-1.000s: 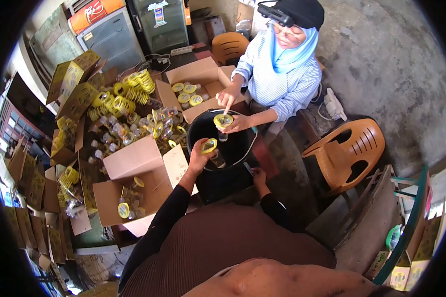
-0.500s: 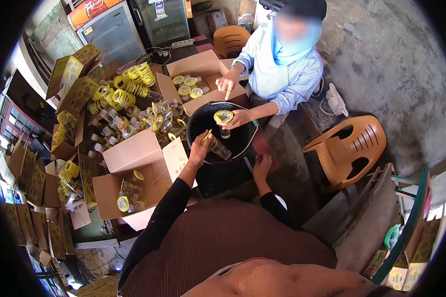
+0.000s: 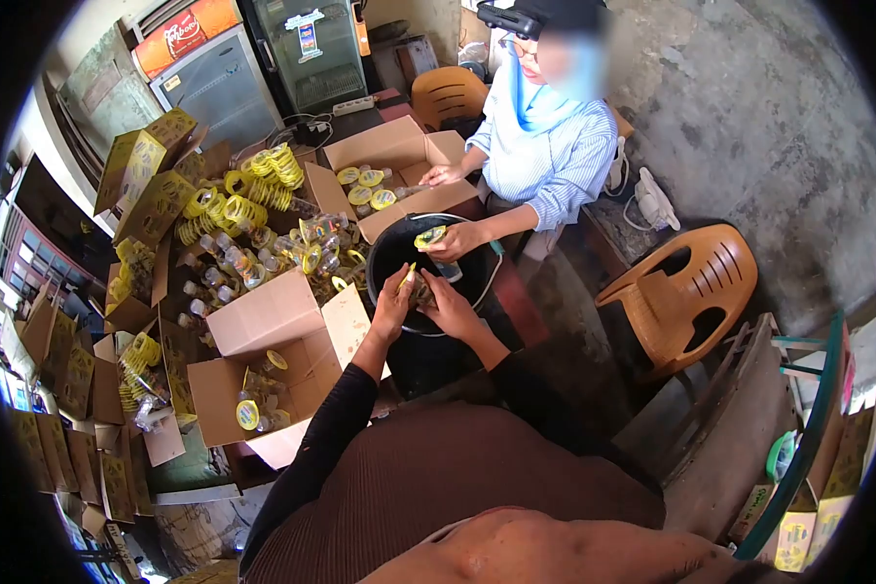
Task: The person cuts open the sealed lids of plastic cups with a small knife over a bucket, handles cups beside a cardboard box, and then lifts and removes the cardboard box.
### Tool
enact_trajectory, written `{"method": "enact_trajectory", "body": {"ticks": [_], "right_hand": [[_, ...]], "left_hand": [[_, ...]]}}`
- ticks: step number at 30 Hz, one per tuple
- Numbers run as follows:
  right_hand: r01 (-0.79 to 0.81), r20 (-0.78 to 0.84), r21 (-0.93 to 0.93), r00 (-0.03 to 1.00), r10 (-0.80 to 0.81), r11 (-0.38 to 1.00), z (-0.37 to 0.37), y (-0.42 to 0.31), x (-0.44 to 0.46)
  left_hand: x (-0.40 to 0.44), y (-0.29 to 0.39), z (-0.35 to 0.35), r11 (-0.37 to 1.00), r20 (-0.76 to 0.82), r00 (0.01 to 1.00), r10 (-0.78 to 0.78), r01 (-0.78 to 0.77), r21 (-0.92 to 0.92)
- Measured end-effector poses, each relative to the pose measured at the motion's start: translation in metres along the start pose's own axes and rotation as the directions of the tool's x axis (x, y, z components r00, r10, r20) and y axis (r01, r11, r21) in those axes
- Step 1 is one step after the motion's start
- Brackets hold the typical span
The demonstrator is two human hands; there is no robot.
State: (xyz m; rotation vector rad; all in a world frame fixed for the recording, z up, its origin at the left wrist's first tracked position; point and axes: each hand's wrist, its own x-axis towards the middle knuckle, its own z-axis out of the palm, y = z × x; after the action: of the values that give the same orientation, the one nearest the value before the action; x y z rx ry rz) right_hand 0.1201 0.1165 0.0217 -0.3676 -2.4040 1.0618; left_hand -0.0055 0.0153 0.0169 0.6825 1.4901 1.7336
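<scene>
My left hand (image 3: 391, 306) and my right hand (image 3: 450, 308) are together over the black bucket (image 3: 376, 238). Between them is a clear plastic cup (image 3: 419, 292) with a yellow edge showing near my left fingertips. Both hands have their fingers closed around it, and my palms hide much of it. Just beyond, a co-worker's hand (image 3: 460, 240) holds another plastic cup (image 3: 430, 237), its yellow printed lid tilted. The co-worker's other hand (image 3: 444, 175) is near the far carton, beside a thin, hard-to-make-out item.
An open carton (image 3: 263, 316) with several cups stands left of the bucket. Behind it lies a heap of clear cups (image 3: 253, 258) and yellow rings (image 3: 232, 206). Another open carton (image 3: 389, 141) is at the back. An orange chair (image 3: 696, 297) stands at right.
My right hand has moved from the bucket's right side onto the cup beside my left hand. The co-worker's far hand has moved off the lid toward the carton; their cup has tilted.
</scene>
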Motion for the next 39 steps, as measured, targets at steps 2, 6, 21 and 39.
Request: {"method": "enact_trajectory", "body": {"ticks": [2,6,21,39], "right_hand": [[-0.009,0.005,0.015,1.0,0.008,1.0,0.0,0.009,0.004],[0.07,0.017,-0.042,0.997,-0.069,0.997,-0.017,0.017,0.011],[-0.122,0.168,-0.032,0.978,0.126,0.992,-0.034,0.021,0.029],[-0.352,0.307,0.684,0.934,0.186,0.639,0.019,0.024,0.034]], "left_hand": [[0.0,0.013,-0.001,0.998,-0.002,0.998,-0.061,0.061,-0.013],[0.015,0.009,-0.01,0.974,-0.017,0.976,-0.217,0.215,-0.064],[0.044,0.014,-0.014,0.909,0.106,0.906,-0.409,0.415,-0.045],[0.025,0.043,0.009,0.987,-0.003,0.99,0.14,-0.14,-0.076]]}}
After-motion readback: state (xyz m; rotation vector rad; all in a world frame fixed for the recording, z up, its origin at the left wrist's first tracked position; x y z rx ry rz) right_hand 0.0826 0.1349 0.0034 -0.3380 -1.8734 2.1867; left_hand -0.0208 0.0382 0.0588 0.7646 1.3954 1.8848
